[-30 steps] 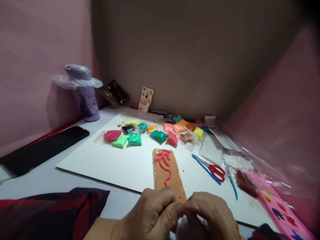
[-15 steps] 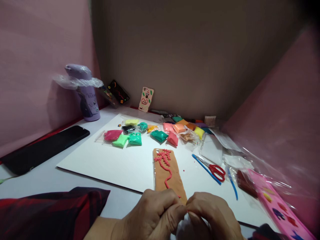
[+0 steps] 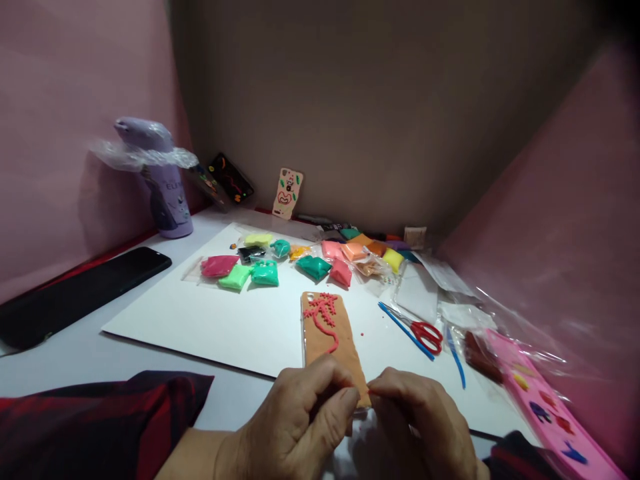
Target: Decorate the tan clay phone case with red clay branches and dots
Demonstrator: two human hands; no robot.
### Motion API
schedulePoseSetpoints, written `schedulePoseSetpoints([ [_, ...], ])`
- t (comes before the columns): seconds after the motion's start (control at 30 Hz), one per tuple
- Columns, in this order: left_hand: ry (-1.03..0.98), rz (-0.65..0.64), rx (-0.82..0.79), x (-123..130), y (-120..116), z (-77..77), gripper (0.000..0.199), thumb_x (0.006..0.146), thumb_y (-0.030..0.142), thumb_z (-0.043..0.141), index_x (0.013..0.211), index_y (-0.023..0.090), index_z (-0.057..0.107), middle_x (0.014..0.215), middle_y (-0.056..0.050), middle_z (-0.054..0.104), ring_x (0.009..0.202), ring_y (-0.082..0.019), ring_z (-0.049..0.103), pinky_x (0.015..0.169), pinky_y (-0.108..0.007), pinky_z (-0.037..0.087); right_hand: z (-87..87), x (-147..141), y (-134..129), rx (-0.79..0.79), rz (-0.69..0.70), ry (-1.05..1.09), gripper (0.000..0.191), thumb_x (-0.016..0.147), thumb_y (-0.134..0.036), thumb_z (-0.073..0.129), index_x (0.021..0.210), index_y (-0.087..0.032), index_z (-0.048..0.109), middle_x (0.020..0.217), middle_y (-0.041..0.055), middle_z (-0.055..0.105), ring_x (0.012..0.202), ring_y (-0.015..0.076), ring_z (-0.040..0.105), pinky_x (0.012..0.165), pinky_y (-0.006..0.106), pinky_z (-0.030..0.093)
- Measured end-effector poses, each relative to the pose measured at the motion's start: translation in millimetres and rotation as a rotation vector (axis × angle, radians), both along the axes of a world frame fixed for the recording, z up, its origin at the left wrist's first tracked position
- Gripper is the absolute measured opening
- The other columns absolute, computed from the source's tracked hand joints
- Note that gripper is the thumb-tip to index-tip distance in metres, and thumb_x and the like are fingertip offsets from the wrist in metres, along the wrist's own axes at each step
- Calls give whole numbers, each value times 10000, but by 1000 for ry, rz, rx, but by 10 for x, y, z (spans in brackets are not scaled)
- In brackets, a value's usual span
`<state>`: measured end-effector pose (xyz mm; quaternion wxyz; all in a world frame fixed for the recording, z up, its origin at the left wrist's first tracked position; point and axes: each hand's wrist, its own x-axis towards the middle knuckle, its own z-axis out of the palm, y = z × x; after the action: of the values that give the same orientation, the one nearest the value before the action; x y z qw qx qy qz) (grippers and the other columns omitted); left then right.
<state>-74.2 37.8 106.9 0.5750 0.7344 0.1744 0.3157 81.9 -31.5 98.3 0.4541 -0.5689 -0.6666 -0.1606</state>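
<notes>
A phone case (image 3: 340, 327) covered in tan clay lies on the white board, with a branching red clay pattern (image 3: 323, 317) and a wavy stem on it. My left hand (image 3: 305, 420) is over the case's lower left part, thumb and forefinger pressed together, hiding the lower end of the stem. Beside it, at the case's lower right corner, my right hand (image 3: 425, 417) is pinched, with a tiny bit of red at its fingertips. What the left fingers hold, if anything, is hidden.
Clay packets (image 3: 265, 273) lie across the back of the white board (image 3: 200, 320). Red-handled scissors (image 3: 425, 335) and blue tools are at the right, near a pink tray (image 3: 555, 417). A purple bottle (image 3: 170, 200) and black phone (image 3: 90, 290) stand and lie left.
The view has shifted slightly. My hands have moved a little apart and up onto the lower part of the case, and the left fingers now cover more of the stem.
</notes>
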Motion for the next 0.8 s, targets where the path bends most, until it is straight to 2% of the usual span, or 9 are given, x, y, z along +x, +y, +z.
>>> schedulePoseSetpoints([
  [0.17, -17, -20, -120, 26, 7, -24, 213, 953, 326, 403, 898, 148, 507, 683, -7, 517, 586, -95, 436, 528, -206, 352, 25, 73, 52, 26, 85, -36, 72, 877, -196, 521, 862, -231, 582, 674, -34, 671, 563, 102, 643, 494, 173, 495],
  [0.2, -19, -22, -133, 29, 9, -24, 212, 952, 325, 407, 903, 148, 512, 688, -7, 519, 594, -95, 441, 535, -205, 356, 28, 91, 72, 31, 123, -51, 76, 878, -188, 516, 867, -225, 582, 670, -33, 671, 562, 103, 645, 492, 177, 492],
  [0.27, -32, -31, -139, 31, 13, -17, 222, 951, 326, 416, 875, 145, 520, 676, -5, 514, 599, -94, 446, 540, -201, 360, 39, 128, 115, 66, 291, -103, 89, 891, -203, 495, 870, -215, 580, 627, -42, 660, 506, 95, 623, 467, 184, 472],
  [0.3, -36, -37, -137, 30, 15, -11, 233, 951, 331, 419, 856, 144, 521, 665, -2, 508, 594, -92, 444, 538, -199, 359, 45, 145, 134, 17, 285, -93, 88, 890, -195, 495, 875, -216, 579, 633, -40, 664, 518, 101, 631, 482, 195, 480],
  [0.33, -34, -40, -132, 28, 16, -6, 247, 951, 338, 422, 839, 142, 522, 654, 0, 503, 588, -90, 441, 534, -197, 358, 51, 160, 151, 47, 330, -102, 89, 881, -191, 494, 874, -216, 579, 611, -48, 654, 490, 96, 619, 459, 190, 467],
  [0.47, -14, -22, -154, 22, 15, -3, 297, 947, 375, 426, 794, 139, 522, 636, 2, 499, 568, -84, 430, 520, -195, 348, 49, 191, 181, 73, 334, -110, 107, 837, -173, 512, 883, -233, 587, 585, -64, 641, 462, 96, 612, 436, 190, 460],
  [0.63, 17, 6, -230, 46, 9, -26, 291, 919, 403, 457, 797, 142, 495, 623, 2, 502, 554, -86, 416, 509, -206, 318, 17, 185, 181, 131, 326, -120, 124, 860, -174, 501, 897, -218, 611, 582, -29, 658, 469, 116, 621, 421, 214, 449],
  [0.8, 24, -7, -330, 76, 2, -10, 310, 868, 442, 503, 771, 151, 457, 635, -7, 498, 530, -82, 401, 483, -205, 308, 47, 165, 172, 83, 313, -111, 114, 899, -200, 497, 881, -234, 605, 570, -43, 650, 464, 108, 605, 439, 217, 433],
])
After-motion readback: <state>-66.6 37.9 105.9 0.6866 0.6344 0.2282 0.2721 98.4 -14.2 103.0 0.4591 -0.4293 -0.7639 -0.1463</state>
